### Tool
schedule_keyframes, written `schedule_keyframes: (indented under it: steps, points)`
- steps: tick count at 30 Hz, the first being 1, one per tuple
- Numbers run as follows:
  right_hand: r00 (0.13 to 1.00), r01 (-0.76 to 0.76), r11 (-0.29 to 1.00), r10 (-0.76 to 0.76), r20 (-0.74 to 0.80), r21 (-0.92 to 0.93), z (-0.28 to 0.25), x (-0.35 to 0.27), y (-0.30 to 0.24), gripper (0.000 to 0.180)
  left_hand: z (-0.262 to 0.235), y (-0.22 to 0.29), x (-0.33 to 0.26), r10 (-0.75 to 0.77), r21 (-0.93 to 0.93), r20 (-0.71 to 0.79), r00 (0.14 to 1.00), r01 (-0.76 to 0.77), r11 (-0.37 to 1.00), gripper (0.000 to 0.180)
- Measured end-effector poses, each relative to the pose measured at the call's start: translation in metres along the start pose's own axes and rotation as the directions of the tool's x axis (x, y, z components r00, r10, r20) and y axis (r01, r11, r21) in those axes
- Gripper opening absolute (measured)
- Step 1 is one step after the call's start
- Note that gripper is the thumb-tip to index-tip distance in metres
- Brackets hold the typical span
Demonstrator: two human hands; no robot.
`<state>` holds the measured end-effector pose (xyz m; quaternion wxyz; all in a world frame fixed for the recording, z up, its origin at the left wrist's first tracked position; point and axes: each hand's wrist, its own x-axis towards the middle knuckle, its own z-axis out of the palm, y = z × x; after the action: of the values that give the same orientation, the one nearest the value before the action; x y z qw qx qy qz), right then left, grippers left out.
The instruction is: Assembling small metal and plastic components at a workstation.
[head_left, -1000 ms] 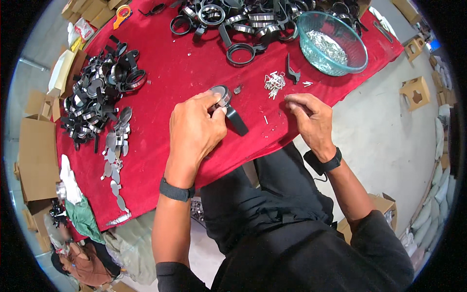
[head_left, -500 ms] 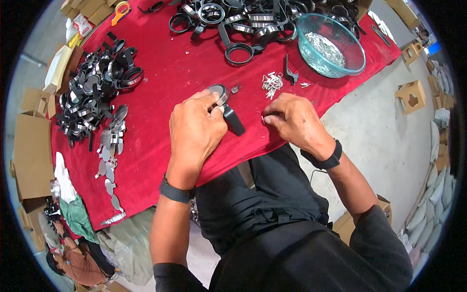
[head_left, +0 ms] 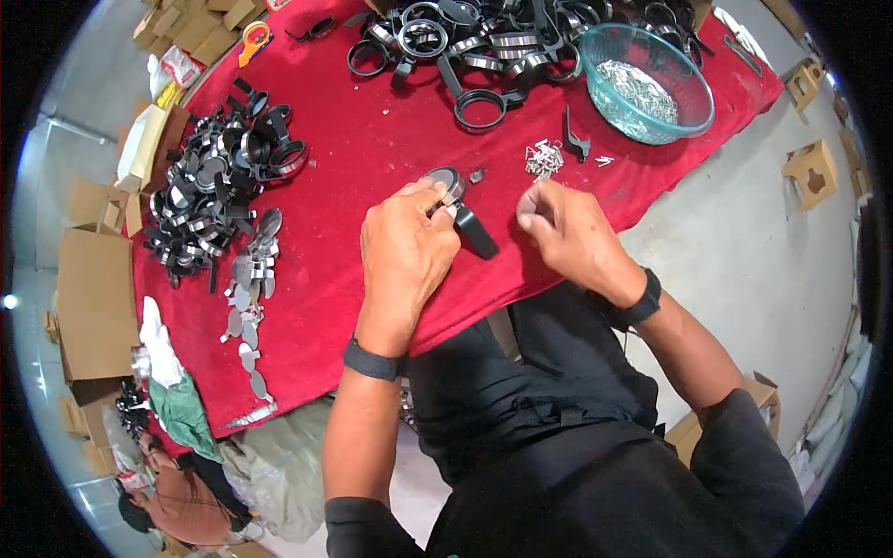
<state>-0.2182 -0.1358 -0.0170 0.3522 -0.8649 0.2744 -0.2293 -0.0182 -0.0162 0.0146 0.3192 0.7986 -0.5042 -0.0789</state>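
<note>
My left hand (head_left: 409, 240) is closed around a round metal-rimmed ring part (head_left: 448, 186) with a black handle (head_left: 476, 234) that points toward the table's near edge. To its right, my right hand (head_left: 581, 232) has its thumb and forefinger drawn together. Its fingertips are slightly blurred, and what they hold, if anything, cannot be made out. Just beyond them lies a small pile of silver pins (head_left: 543, 160). A loose black lever (head_left: 575, 139) rests beside the pile, and a few pins (head_left: 605, 161) lie apart to the right.
A teal see-through bowl (head_left: 696, 104) holds many silver pins. Black ring parts (head_left: 480, 110) heap at the back, with another heap (head_left: 209, 191) at left. Grey discs (head_left: 244, 298) trail along the red cloth (head_left: 316, 325). Orange tape cutter (head_left: 255, 43) lies far left; a person (head_left: 186, 502) is at lower left.
The whole view has shifted, so the table things sit farther right. The tiny silver pin seen at my right fingertips no longer shows. My left hand keeps its hold on the ring part.
</note>
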Motion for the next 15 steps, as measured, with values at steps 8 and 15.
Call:
schedule_keyframes:
  steps: [8,15]
  points:
    - [0.893,-0.403,0.460,0.385,0.231,0.791,0.046,0.046,-0.006,0.012,0.003,0.008,0.003,0.004,0.030,0.008,1.000,-0.004,1.000,0.031]
    - [0.887,-0.426,0.459,0.381,0.260,0.780,0.062,0.046,-0.001,0.011,0.006,0.003,0.001,0.046,0.066,-0.020,0.999,-0.045,0.997,0.033]
